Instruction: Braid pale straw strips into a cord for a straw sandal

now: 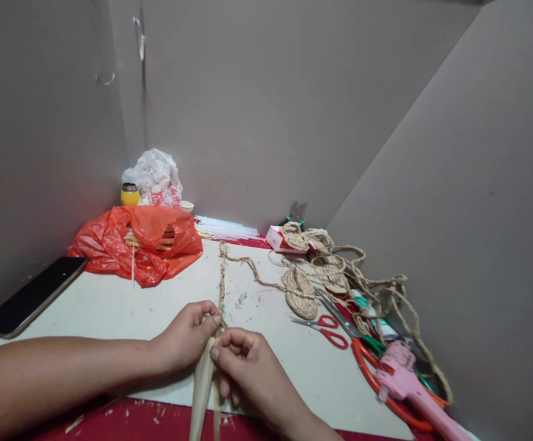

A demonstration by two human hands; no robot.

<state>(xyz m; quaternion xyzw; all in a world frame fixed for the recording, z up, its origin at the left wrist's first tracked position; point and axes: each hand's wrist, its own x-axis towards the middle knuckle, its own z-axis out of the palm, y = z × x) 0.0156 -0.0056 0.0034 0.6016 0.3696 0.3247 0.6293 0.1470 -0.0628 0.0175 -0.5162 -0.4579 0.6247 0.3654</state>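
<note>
A thin braided straw cord (221, 285) runs up the middle of the white board, and its lower end comes down to my hands. My left hand (188, 337) pinches the cord there between thumb and fingers. Just below and to the right, my right hand (254, 367) has its thumb and forefinger closed at the top of the loose straw strands. A wide pale strip (202, 383) hangs from between the hands toward the board's front edge, with a narrower strip (216, 404) beside it. The exact grip points are partly hidden by my fingers.
Right of the cord lie a coiled straw disc (299, 294), red-handled scissors (328, 327), tangled braid (371, 282) and a pink glue gun (404, 373). A red plastic bag (110, 242) with straw and a phone (32, 297) lie left. White sticks (227, 228) rest behind.
</note>
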